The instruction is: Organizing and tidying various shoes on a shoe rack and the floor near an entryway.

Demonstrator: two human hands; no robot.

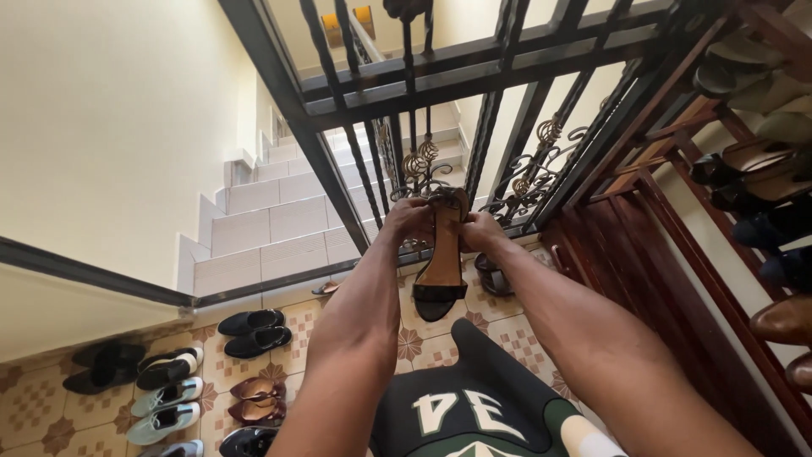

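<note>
Holding up a black and tan sandal (441,262) with both hands, toe end hanging down over the patterned tile floor (423,343). Left hand (409,218) closed on the heel end from one side, right hand (480,230) closed on it from the other, fingers pinching near the ankle strap. Raised just in front of a black iron railing (440,85), with a tiled staircase (279,220) beyond. Lined up on the floor to the left: black shoes (251,332), pale green sneakers (167,409), brown sandals (256,399). Standing on the right, a dark wooden shoe rack (719,279) loaded with footwear.
</note>
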